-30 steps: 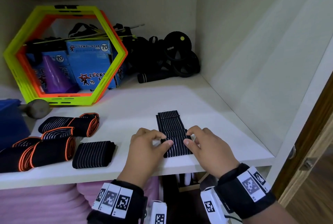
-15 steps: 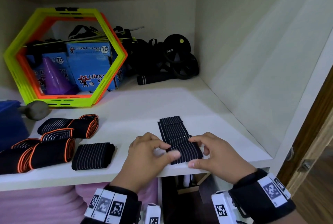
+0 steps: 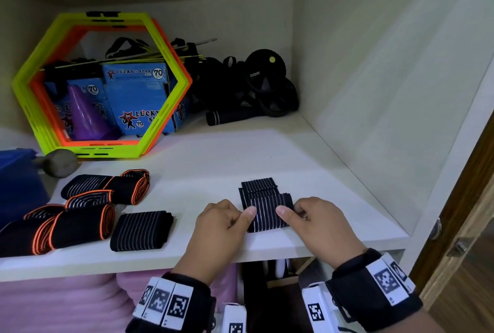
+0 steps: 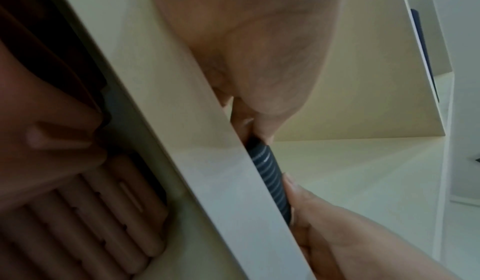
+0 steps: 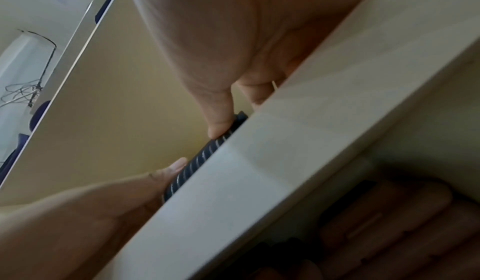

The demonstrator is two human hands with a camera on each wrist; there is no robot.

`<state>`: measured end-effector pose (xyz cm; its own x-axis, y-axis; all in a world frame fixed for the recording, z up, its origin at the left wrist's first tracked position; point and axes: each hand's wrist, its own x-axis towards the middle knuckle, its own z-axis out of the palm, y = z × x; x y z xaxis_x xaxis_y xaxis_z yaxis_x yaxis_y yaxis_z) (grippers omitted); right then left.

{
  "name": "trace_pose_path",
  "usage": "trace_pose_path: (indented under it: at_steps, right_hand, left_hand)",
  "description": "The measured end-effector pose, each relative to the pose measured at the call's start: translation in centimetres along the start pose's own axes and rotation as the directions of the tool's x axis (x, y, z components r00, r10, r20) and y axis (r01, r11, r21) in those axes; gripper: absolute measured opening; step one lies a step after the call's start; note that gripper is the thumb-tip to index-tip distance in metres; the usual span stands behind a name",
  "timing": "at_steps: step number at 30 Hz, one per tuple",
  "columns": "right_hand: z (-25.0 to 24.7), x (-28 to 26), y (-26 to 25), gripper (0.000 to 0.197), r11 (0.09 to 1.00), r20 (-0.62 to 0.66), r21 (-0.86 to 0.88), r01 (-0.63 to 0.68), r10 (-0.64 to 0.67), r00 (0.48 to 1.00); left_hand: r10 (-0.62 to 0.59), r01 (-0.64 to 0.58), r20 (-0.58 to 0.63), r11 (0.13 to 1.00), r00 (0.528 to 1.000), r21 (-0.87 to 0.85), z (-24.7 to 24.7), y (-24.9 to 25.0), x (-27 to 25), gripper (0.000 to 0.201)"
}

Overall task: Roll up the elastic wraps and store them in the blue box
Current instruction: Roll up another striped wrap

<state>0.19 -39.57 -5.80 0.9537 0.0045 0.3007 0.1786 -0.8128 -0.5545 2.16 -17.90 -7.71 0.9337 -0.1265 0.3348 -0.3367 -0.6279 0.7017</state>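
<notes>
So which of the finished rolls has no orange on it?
The plain black striped roll, nearest the left hand. The other finished rolls beside it all have orange edges.

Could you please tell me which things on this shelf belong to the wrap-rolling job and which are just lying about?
Job:
striped wrap, gripped by left hand and right hand
rolled wraps
blue box

Lying about:
hexagon rings
purple cone
dumbbell

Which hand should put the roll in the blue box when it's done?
Left hand, probably: the blue box sits at the shelf's far left, on that hand's side of the roll.
</notes>
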Motion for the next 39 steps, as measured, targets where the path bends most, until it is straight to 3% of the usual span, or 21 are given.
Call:
trace_pose_path:
  at_steps: [3,7,10,12,14,17,19,23,29,34,37,39]
  right_hand:
    - [0.4,0.2,-0.5,0.039,0.998,-0.077,0.029,-0.064,0.066,0.995]
    - [0.6,0.3,-0.7,0.029,1.0,-0.056,-0.016,-0.014,0.013,0.998]
    - [0.5,0.2,-0.6,0.035,0.998,-0.005,-0.055,0.035,-0.035,0.999]
    - [0.1,0.2,-0.4,0.044,0.997,0.067,-0.044,0.062,-0.059,0.996]
    - [-0.4,0.1,-0.3,0.054,0.995,0.15,-0.035,0.093,-0.087,0.985]
    - [-0.9,0.2,-0.3,0.052,0.993,0.174,-0.048,0.111,-0.101,0.98]
    - [-1.1,0.1,-0.3,0.045,0.993,0.165,-0.035,0.111,-0.104,0.981]
    - [-0.8,0.0,-0.4,0.028,0.994,0.159,-0.021,0.106,-0.102,0.982]
    - [-0.4,0.1,-0.8,0.044,0.997,0.11,-0.006,0.072,-0.071,0.991]
    - [0.2,-0.4,-1.7,0.048,0.995,0.04,-0.098,0.01,-0.006,0.999]
    - [0.5,-0.5,-1.6,0.028,0.998,-0.033,0.046,-0.034,0.035,0.999]
    - [0.4,-0.8,-2.0,0.033,0.986,-0.028,0.156,-0.05,0.055,0.998]
  left_hand:
    - [-0.065,0.065,-0.042,0.998,0.997,0.001,0.4,0.0,0.4,0.06]
    - [-0.107,0.11,-0.114,0.994,0.988,0.018,0.3,1.0,0.5,0.051]
    - [-0.06,0.058,-0.173,0.998,0.983,-0.017,0.0,1.1,0.3,0.016]
    - [0.053,-0.048,-0.156,0.998,0.986,0.034,0.0,0.7,0.0,0.011]
    - [0.155,-0.143,-0.101,0.983,0.983,0.113,-0.1,0.7,-0.6,0.026]
    - [0.129,-0.132,0.026,0.962,0.991,0.239,-0.8,1.1,-1.5,0.064]
    - [0.107,-0.124,0.067,0.928,0.992,0.353,-1.2,1.2,-2.0,0.075]
    - [0.085,-0.091,0.033,0.941,0.996,0.325,-1.5,1.3,-1.9,0.055]
    - [-0.087,0.085,-0.143,0.996,0.986,-0.016,-0.7,2.0,-2.2,0.03]
    - [-0.171,0.18,-0.213,0.983,0.962,0.024,-0.4,3.0,-1.9,0.021]
    - [-0.163,0.196,-0.225,0.972,0.961,0.13,-0.4,3.3,-1.6,0.023]
    - [-0.108,0.147,-0.25,0.979,0.962,0.143,-0.1,3.9,-1.8,0.025]
